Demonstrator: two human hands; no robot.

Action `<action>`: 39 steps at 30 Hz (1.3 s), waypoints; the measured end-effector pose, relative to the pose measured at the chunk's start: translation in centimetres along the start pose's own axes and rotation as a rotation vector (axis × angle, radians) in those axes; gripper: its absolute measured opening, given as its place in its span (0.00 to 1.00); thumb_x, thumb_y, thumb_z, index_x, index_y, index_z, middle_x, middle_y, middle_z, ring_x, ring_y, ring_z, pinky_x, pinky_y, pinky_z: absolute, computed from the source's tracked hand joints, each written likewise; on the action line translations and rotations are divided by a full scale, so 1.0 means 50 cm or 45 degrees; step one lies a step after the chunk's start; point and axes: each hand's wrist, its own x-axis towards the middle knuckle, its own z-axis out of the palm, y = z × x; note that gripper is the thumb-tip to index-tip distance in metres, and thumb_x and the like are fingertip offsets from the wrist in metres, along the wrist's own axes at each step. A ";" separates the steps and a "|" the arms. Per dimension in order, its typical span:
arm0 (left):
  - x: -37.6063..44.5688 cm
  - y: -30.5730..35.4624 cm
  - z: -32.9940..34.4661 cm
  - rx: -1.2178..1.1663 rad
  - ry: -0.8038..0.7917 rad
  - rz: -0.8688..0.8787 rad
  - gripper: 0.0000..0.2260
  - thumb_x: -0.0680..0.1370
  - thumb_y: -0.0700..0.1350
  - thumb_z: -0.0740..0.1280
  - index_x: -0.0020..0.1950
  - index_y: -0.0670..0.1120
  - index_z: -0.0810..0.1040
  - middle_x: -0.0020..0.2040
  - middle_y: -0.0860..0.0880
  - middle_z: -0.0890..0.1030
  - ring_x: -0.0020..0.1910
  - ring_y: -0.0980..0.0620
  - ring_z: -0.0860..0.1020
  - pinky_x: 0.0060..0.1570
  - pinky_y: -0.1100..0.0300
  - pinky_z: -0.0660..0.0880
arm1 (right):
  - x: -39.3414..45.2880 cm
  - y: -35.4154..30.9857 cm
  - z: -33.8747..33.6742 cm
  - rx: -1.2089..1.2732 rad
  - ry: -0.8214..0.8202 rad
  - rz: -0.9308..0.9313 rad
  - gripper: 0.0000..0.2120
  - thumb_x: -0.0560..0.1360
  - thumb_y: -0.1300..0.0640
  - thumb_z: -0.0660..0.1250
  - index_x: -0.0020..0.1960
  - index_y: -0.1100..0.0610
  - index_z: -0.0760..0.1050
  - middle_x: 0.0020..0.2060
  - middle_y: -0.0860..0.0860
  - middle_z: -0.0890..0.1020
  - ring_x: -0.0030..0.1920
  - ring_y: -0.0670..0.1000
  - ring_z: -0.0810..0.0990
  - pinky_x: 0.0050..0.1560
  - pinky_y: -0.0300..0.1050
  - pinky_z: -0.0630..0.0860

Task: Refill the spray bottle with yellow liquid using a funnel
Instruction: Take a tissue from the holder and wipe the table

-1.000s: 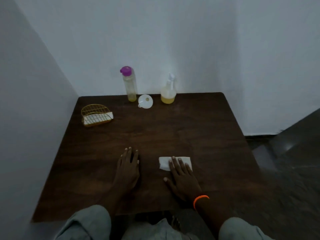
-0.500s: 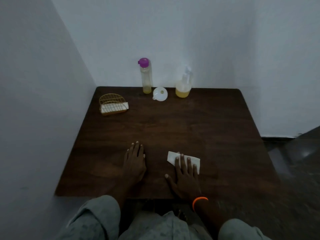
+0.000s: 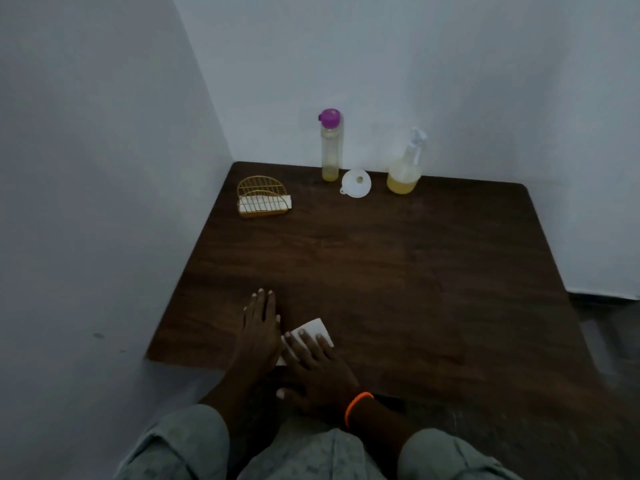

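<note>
Neither hand has hold of any task item. The left hand [image 3: 260, 327] lies flat on the bench [image 3: 398, 271] with straight fingers, gripping nothing. The right hand [image 3: 313, 367], with an orange band at its wrist, presses flat fingers on a folded white napkin [image 3: 317, 329] near the front edge; the two hands are just beside each other.

The spray bottle [image 3: 406, 168] stands upright at the far edge by the wall, trigger head apparently on, with yellow liquid filling roughly its lower third. Left of it, a white funnel [image 3: 356, 183] lies on the bench, seemingly tipped on its side, and beyond that stands a tall clear bottle with a purple cap [image 3: 330, 147] holding only a shallow band of yellow liquid at the bottom. A gold wire holder [image 3: 262, 199] with white napkins in it sits near the left wall.

The risks lie ahead, I judge: all three items are a long reach away and close together, so a careless grab could topple the tall, narrow bottle. Pouring without a well-seated funnel would likely spill on the dark bench, where dim light makes yellow liquid hard to spot.
</note>
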 end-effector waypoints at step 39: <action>-0.117 0.015 0.025 -0.026 -0.184 0.086 0.40 0.75 0.64 0.51 0.78 0.36 0.60 0.78 0.36 0.60 0.77 0.38 0.62 0.72 0.41 0.64 | -0.101 -0.035 0.024 0.036 0.028 0.143 0.41 0.77 0.28 0.46 0.81 0.51 0.48 0.81 0.52 0.48 0.80 0.57 0.43 0.77 0.66 0.50</action>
